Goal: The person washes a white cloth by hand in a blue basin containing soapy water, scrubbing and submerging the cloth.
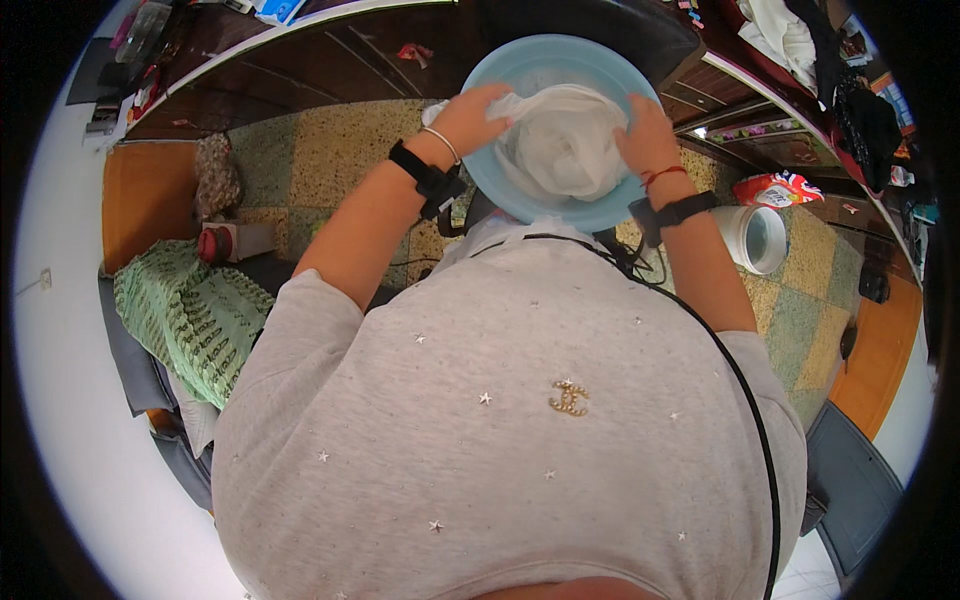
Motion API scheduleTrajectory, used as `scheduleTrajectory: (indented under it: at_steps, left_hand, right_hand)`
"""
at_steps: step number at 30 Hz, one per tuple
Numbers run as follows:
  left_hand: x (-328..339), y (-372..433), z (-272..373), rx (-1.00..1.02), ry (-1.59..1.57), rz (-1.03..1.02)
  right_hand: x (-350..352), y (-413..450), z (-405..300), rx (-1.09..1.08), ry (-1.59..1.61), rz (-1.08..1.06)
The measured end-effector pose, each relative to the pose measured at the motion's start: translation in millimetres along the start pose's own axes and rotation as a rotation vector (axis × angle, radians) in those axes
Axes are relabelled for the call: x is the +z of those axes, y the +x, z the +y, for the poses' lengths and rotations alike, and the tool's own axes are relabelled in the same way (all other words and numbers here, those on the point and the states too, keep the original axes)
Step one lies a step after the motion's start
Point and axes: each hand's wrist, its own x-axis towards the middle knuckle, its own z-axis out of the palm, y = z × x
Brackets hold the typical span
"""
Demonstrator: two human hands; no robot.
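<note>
A round light-blue plastic basin (559, 56) stands in front of me at the top of the view. A bundle of thin white cloth (562, 146) lies crumpled inside it, in a round heap. My left hand (478, 118) is at the basin's left rim, its fingers closed on a gathered fold of the cloth. At the right inner side of the basin is my right hand (646, 135), fingers bent down against the cloth's edge; whether it grips the cloth is hard to tell.
Dark wooden furniture (330, 64) borders the floor behind the basin. To the right lie a white plastic bucket (763, 240) on its side and a red packet (778, 190). A green patterned cloth (191, 307) covers a seat at left. A black cable (739, 367) crosses my shirt.
</note>
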Motion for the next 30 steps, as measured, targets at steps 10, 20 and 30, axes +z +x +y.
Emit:
scheduleTrajectory:
  at_steps: [10, 20, 30]
  left_hand:
    - [62, 22, 36, -0.192, 0.585, -0.380]
    - [115, 73, 20, -0.396, 0.581, -0.598]
    - [119, 106, 3, -0.449, 0.554, -0.797]
  right_hand:
    - [11, 8, -70, 0.119, -0.272, -0.689]
    - [85, 35, -29, 0.037, -0.477, -0.876]
    - [76, 55, -30, 0.047, -0.327, -0.811]
